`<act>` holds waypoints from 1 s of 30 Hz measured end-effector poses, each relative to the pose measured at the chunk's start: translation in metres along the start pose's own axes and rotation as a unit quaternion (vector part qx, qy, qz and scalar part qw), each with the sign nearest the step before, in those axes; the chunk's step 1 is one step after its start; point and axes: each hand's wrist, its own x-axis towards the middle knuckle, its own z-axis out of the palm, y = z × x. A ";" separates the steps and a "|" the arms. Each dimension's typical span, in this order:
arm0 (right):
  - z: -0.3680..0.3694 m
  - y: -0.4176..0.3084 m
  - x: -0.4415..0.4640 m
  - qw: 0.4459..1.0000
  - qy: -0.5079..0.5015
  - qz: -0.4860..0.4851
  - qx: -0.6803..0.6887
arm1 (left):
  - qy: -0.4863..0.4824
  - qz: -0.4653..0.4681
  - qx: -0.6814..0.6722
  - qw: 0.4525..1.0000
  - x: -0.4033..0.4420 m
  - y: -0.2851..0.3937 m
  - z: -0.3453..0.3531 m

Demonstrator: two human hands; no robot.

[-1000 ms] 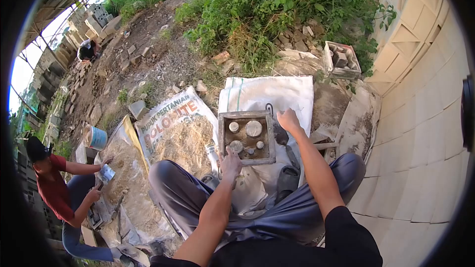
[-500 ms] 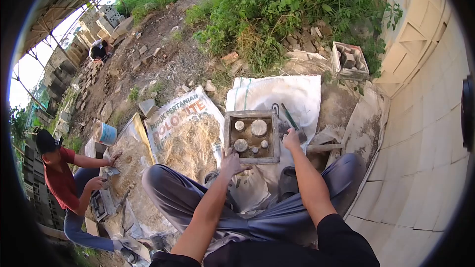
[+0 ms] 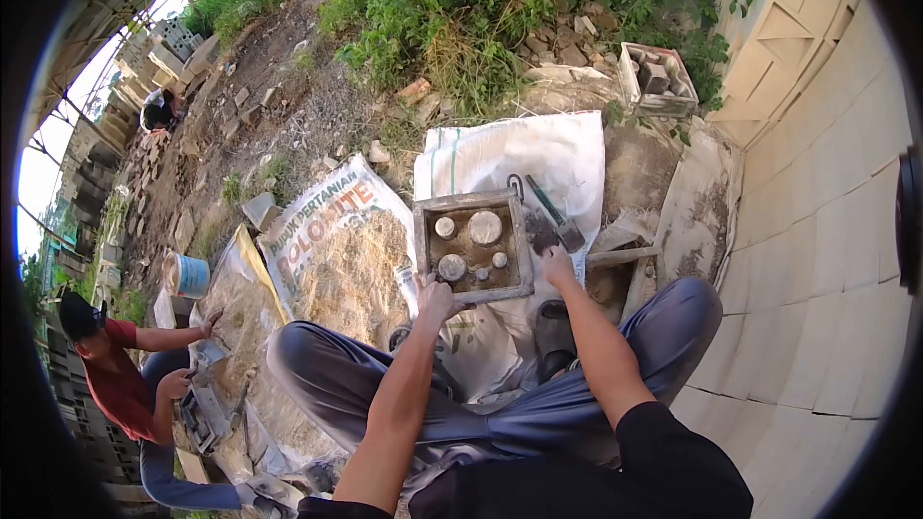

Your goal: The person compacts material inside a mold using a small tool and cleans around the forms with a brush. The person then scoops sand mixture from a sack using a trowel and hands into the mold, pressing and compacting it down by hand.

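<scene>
A square grey mould frame (image 3: 473,245) sits in front of me on a white sack (image 3: 567,149), slightly turned. Inside it, several round pale discs (image 3: 486,228) of different sizes stand in sandy material. My left hand (image 3: 437,298) grips the frame's near left corner. Beside the frame's right edge, my right hand (image 3: 556,264) has its fingers closed near a dark flat piece; whether it holds this cannot be made out. A green-handled trowel (image 3: 558,211) lies just beyond that hand, and a metal hook shows at the frame's far edge.
A person in a red shirt (image 3: 120,380) crouches at the left, working at another mould (image 3: 204,415). Sandy powder covers a printed sack (image 3: 336,250). A bucket (image 3: 187,275) stands behind. At the back right is a box of rubble (image 3: 659,79); a panelled wall (image 3: 808,259) runs along the right.
My right hand has come down and nearer the frame's right side, away from the green-handled trowel. My left hand has moved to the frame's near left corner. The frame looks slightly turned.
</scene>
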 end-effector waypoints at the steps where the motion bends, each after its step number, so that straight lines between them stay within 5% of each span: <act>1: -0.005 -0.002 -0.010 1.000 0.004 -0.003 0.000 | 0.005 0.005 -0.008 1.000 -0.002 0.001 0.003; 4: -0.006 0.011 -0.029 0.979 0.023 0.002 -0.203 | -0.010 -0.016 -0.024 1.000 -0.003 0.007 -0.006; 7: 0.010 0.028 -0.018 0.972 0.092 0.023 -0.214 | 0.000 -0.003 -0.091 0.996 -0.010 0.006 -0.005; 10: 0.007 0.035 -0.003 0.964 0.026 0.014 -0.263 | 0.053 0.007 -0.204 0.977 -0.020 0.007 0.002; 18: -0.022 -0.016 -0.005 0.986 0.030 0.102 -0.125 | 0.111 -0.038 -0.276 0.954 -0.033 0.009 -0.027; 20: -0.040 -0.039 0.006 0.988 -0.040 0.125 -0.076 | 0.128 -0.058 -0.276 0.951 -0.034 0.000 -0.033; 23: -0.030 -0.016 0.064 0.959 -0.170 0.048 -0.220 | 0.085 -0.056 -0.294 0.950 -0.062 -0.003 -0.115; 26: -0.083 -0.082 0.033 0.942 -0.169 0.029 -0.290 | 0.145 -0.030 -0.272 0.951 -0.096 -0.016 -0.198; 28: -0.095 -0.121 0.005 0.986 -0.027 0.045 -0.158 | 0.175 -0.028 -0.267 0.947 -0.135 -0.022 -0.258; 30: -0.091 -0.151 -0.017 0.986 -0.023 -0.008 -0.168 | 0.166 -0.037 -0.270 0.948 -0.158 -0.051 -0.292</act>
